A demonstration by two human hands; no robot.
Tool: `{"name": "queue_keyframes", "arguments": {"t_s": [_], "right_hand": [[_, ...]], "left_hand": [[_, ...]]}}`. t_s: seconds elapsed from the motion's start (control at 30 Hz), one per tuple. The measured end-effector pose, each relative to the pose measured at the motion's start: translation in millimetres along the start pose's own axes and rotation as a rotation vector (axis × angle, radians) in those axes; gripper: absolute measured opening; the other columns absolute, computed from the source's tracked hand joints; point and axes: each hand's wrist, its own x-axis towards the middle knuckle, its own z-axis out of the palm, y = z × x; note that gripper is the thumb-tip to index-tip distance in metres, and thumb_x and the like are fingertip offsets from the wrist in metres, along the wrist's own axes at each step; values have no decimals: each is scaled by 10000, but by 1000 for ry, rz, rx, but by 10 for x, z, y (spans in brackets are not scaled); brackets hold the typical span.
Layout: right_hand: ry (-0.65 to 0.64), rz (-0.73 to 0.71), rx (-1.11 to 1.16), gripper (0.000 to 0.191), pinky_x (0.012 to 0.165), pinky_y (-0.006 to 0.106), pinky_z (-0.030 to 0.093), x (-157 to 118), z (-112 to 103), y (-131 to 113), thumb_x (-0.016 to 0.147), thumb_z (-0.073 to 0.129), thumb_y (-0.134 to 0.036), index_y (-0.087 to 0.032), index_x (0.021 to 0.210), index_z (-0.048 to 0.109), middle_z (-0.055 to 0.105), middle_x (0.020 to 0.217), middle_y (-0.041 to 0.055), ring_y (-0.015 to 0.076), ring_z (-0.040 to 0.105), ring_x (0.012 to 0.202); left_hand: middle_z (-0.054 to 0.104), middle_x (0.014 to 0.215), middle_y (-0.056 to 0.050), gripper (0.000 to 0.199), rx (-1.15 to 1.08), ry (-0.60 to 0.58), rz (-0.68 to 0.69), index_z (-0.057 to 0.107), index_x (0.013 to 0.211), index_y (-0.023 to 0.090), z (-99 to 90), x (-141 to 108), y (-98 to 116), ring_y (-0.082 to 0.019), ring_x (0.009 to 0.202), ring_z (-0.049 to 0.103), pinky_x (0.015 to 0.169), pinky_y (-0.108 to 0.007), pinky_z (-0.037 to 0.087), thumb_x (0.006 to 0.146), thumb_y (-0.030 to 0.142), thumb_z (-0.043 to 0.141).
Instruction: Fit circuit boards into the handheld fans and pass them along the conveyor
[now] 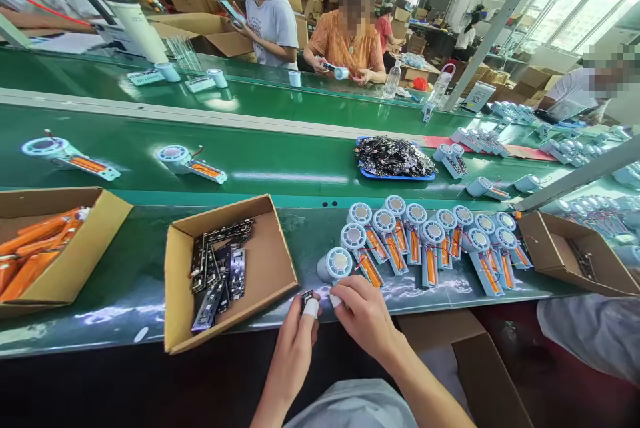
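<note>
My left hand (295,341) is closed on a small dark circuit board (307,299) at the front edge of the bench, with a white wrap on its thumb. Just to the right, my right hand (363,318) has its fingers pinched together, also with white on a fingertip; what they hold, if anything, is too small to make out. Right behind my right hand lies a round light-blue housing (336,265). More blue housings with orange strips (433,233) stand grouped to the right. An open cardboard box (273,248) with black circuit boards (237,273) lies to the left.
At far left is a box of orange parts (37,241). A blue tray (395,177) heaped with black boards sits on the green conveyor (280,161), beside more housings. Another cardboard box (560,261) stands at right. Several people work beyond the belt; a grey sleeve (590,335) shows at right.
</note>
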Motion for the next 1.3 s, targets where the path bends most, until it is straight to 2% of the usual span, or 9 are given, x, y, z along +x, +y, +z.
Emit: {"name": "queue_keyframes", "arguments": {"t_s": [0.1, 0.23, 0.37, 0.5, 0.67, 0.83, 1.07, 1.17, 1.3], "right_hand": [[-2, -55, -96, 250, 647, 296, 522, 19, -10, -51, 889, 513, -55, -198, 990, 691, 721, 933, 74, 191, 605, 737], [7, -39, -55, 252, 693, 294, 537, 51, -17, -86, 900, 497, -64, -203, 986, 689, 715, 981, 79, 186, 627, 784], [50, 22, 8, 228, 715, 282, 543, 59, 2, -87, 895, 501, -78, -199, 936, 689, 705, 936, 76, 181, 652, 813], [42, 37, 16, 230, 698, 284, 537, 55, 6, -106, 876, 494, -82, -194, 925, 688, 701, 928, 79, 185, 650, 805], [-2, 66, 73, 228, 717, 279, 538, 71, -14, -123, 874, 496, -76, -186, 931, 687, 699, 944, 82, 181, 654, 815], [-5, 91, 80, 218, 693, 260, 524, 59, 13, -153, 885, 502, -91, -195, 916, 690, 680, 943, 75, 166, 643, 793], [-16, 34, -56, 243, 629, 246, 490, 54, 35, -209, 863, 473, -70, -195, 914, 675, 666, 944, 68, 148, 616, 715], [-42, 31, -111, 244, 629, 250, 483, 70, 11, -238, 842, 470, -55, -196, 896, 662, 660, 936, 64, 152, 610, 707], [-113, 84, -155, 217, 649, 255, 490, 88, -17, -302, 830, 494, -42, -197, 868, 641, 646, 942, 59, 158, 612, 718]], "left_hand": [[705, 809, -61, 518, 61, -14, 14, 713, 1082, 194, 15, -26, -69, -221, 699, 635, 602, -311, 520, 875, 622, 507], [732, 840, -75, 505, 106, -15, 87, 715, 1065, 192, 23, -29, -75, -231, 724, 663, 622, -320, 546, 911, 596, 454], [737, 814, -69, 456, 157, -25, 151, 701, 979, 186, -20, 8, 9, -233, 705, 677, 621, -319, 555, 862, 592, 530], [745, 823, -69, 382, 271, 7, 240, 667, 889, 208, -59, 11, 126, -255, 750, 697, 707, -357, 565, 833, 572, 564], [752, 926, -101, 417, 243, 36, 262, 679, 965, 203, -67, -49, 171, -270, 922, 713, 784, -366, 579, 919, 511, 401], [667, 631, -4, 327, 236, -28, 250, 683, 951, 206, -79, -26, 91, -221, 612, 677, 601, -309, 563, 856, 475, 522], [676, 563, 7, 357, 255, 27, 287, 714, 894, 196, -76, -5, 63, -187, 486, 651, 502, -263, 528, 869, 500, 528], [707, 586, 3, 305, 295, 52, 378, 701, 840, 205, -84, -10, 28, -179, 490, 672, 483, -241, 527, 899, 451, 530], [760, 715, -28, 250, 395, 170, 694, 681, 847, 204, -90, -12, -23, -171, 578, 718, 564, -230, 562, 960, 345, 508]]}}
